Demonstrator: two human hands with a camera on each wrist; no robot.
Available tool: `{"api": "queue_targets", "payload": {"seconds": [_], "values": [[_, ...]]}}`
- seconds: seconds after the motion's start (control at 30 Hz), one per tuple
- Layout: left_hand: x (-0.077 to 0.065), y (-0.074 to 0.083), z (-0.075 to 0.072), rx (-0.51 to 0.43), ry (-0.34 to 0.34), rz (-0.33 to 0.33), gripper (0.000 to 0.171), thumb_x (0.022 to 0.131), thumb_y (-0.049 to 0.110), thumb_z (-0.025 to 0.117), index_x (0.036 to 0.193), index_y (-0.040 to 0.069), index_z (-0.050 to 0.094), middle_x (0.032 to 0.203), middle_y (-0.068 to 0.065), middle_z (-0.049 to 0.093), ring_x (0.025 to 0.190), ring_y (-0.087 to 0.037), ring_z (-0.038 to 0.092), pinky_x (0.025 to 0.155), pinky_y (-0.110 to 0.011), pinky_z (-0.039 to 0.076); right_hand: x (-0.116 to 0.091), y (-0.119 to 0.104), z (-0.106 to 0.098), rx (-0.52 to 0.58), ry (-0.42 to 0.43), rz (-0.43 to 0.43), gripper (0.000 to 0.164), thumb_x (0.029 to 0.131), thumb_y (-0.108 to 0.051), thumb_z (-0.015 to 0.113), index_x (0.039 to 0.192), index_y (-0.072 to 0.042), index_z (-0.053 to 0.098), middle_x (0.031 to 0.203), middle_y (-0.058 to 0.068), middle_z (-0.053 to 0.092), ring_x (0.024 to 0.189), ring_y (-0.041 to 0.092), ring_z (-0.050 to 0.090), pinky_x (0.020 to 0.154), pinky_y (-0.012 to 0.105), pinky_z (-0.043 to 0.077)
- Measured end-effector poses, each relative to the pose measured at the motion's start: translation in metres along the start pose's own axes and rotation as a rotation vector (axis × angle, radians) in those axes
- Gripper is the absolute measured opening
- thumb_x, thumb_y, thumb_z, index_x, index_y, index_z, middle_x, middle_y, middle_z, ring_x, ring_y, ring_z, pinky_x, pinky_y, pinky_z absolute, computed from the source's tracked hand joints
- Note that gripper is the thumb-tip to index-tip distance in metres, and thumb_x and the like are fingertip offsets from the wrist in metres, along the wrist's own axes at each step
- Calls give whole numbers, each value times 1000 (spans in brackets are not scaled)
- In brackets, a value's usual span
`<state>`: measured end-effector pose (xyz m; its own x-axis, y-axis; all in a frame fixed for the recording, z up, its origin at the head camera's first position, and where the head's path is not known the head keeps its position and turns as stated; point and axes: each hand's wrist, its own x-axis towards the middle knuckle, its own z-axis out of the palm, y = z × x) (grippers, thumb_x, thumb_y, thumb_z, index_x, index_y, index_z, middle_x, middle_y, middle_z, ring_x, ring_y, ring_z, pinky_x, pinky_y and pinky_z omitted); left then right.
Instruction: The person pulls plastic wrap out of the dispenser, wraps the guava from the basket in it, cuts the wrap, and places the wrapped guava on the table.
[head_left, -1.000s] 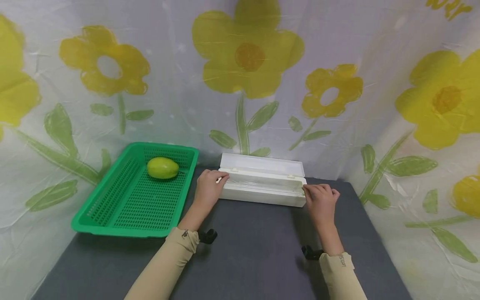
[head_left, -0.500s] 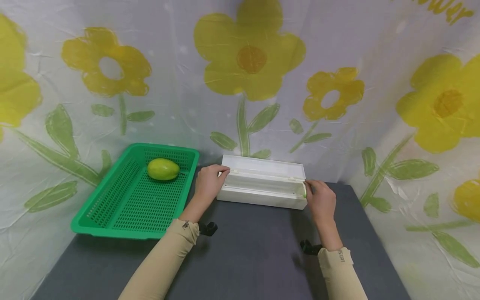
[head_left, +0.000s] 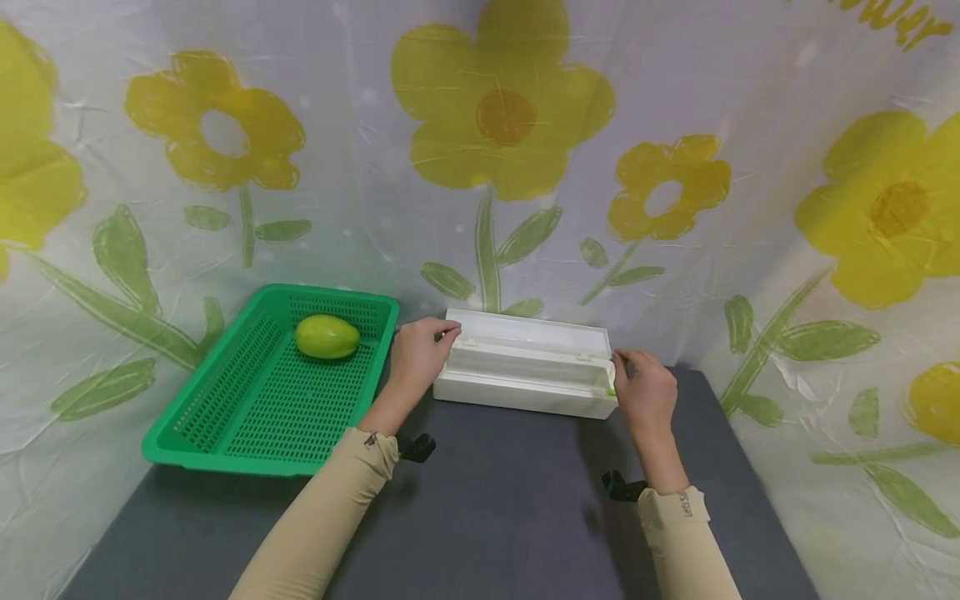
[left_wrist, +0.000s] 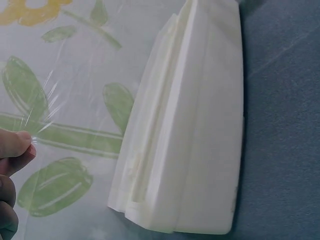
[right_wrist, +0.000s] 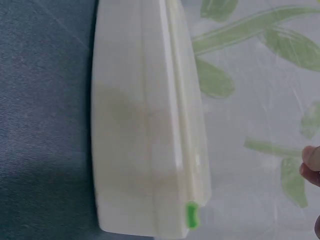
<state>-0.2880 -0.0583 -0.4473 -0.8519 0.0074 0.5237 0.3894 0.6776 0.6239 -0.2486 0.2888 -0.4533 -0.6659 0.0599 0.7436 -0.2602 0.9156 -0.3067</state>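
Observation:
A white cling film dispenser box (head_left: 525, 398) stands at the back of the table, its lid (head_left: 528, 331) raised against the backdrop. Clear cling film (left_wrist: 44, 112), creased where it is held, shows in the left wrist view. My left hand (head_left: 420, 358) pinches it between thumb and forefinger, above the box's left end. At the right end, my right hand (head_left: 647, 392) has thumb and forefinger together; film between them is too faint to make out, though the pose matches the left. A green tab (right_wrist: 192, 215) sits at the box's right end.
Left of the box, a green plastic basket (head_left: 251, 468) holds one yellow-green oval fruit (head_left: 327, 337). The dark grey table (head_left: 495, 500) extends in front of the box. A flower-printed sheet (head_left: 360, 217) hangs closely behind and at both sides.
Both hands have risen slightly and moved a little away from me, from the box's opening toward its lid. The green tab at the right end has come into view. Basket and fruit stay put.

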Motion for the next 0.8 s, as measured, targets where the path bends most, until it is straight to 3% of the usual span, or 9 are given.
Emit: {"api": "queue_targets", "payload": {"seconds": [0.23, 0.33, 0.67, 0.8], "values": [[6, 9, -10, -63, 15, -4, 17, 99, 17, 77, 112, 9, 85, 110, -15, 80, 41, -13, 37, 45, -28, 29, 12, -4, -7, -30, 41, -43, 10, 94, -1, 79, 99, 6, 81, 92, 23, 78, 82, 44, 73, 73, 57, 58], [9, 13, -13, -71, 23, 6, 17, 99, 17, 77, 113, 9, 84, 109, -15, 80, 39, -12, 30, 44, -27, 27, 18, -6, -10, -23, 65, -53, 8, 94, -1, 78, 98, 6, 81, 92, 22, 78, 83, 44, 73, 74, 58, 58], [25, 26, -24, -48, 20, 35, 19, 101, 21, 75, 114, 11, 84, 105, -13, 81, 39, -13, 34, 45, -28, 28, 28, -10, -22, -13, 75, -57, 11, 95, -4, 79, 101, 5, 81, 93, 23, 78, 83, 44, 72, 75, 57, 58], [30, 30, -29, -40, 36, 61, 18, 100, 19, 76, 113, 10, 84, 103, -12, 81, 46, -19, 52, 47, -29, 32, 31, -13, -25, -12, 85, -51, 12, 96, -4, 78, 102, 5, 81, 95, 23, 78, 86, 44, 72, 78, 57, 57]]}}
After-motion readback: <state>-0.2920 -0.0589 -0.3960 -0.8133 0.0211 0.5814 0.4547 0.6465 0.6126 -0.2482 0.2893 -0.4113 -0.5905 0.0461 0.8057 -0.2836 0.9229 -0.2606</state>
